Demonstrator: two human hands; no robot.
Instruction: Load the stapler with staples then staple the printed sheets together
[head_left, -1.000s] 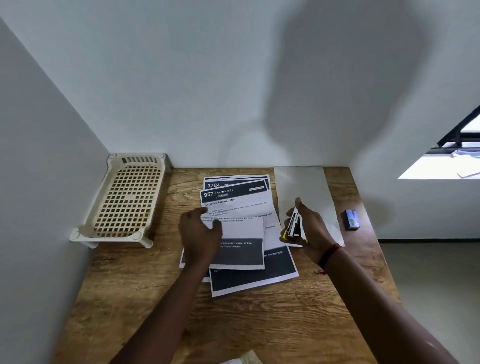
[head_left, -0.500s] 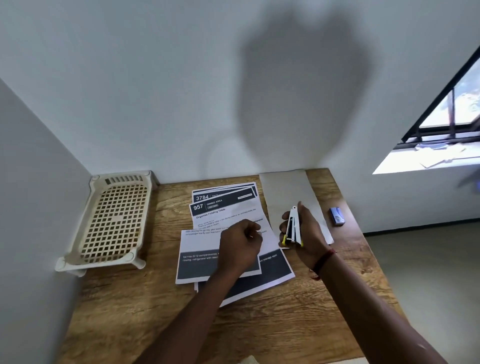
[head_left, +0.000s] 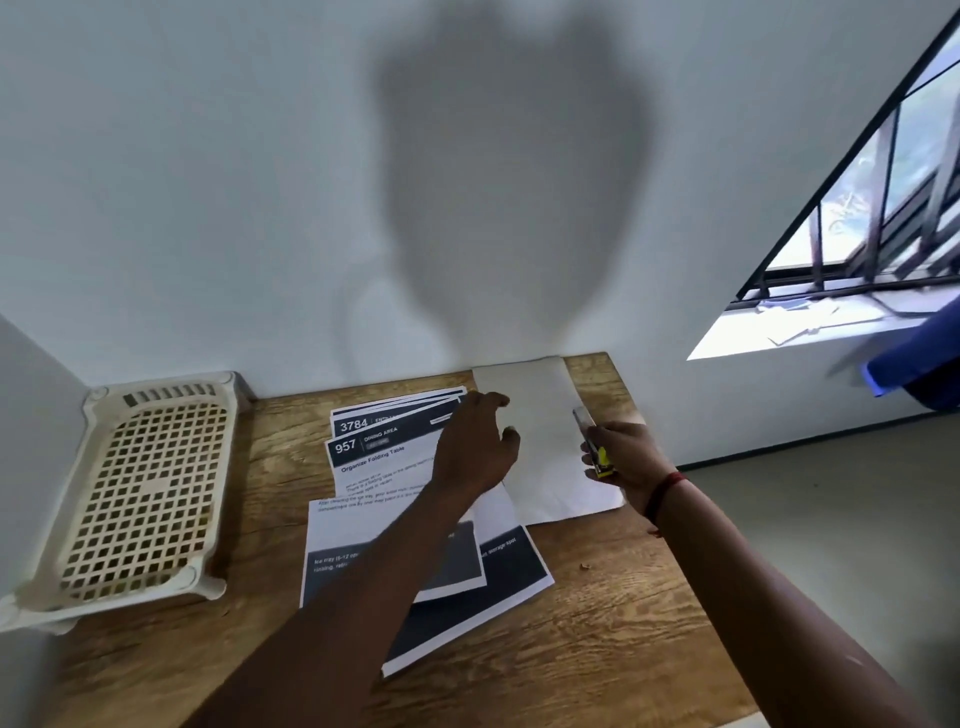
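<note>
Several printed sheets (head_left: 382, 457) with dark header and footer bands lie fanned out on the wooden table (head_left: 597, 623). My left hand (head_left: 475, 449) reaches across them toward the upper right, fingers spread, its tips over the edge of a blank white sheet (head_left: 545, 441); nothing shows in it. My right hand (head_left: 623, 457) holds a small stapler (head_left: 592, 441) with a yellow end above the blank sheet, near the table's right edge. The blue staple box is hidden from this view.
A cream perforated plastic tray (head_left: 140, 499) stands at the table's left, against the side wall. The back wall runs just behind the papers. A barred window (head_left: 872, 218) and its sill are at the right. Floor lies beyond the table's right edge.
My left hand has left the lower sheets and moved up and right toward the blank sheet. My right hand with the stapler shifted right. The camera tilted upward.
</note>
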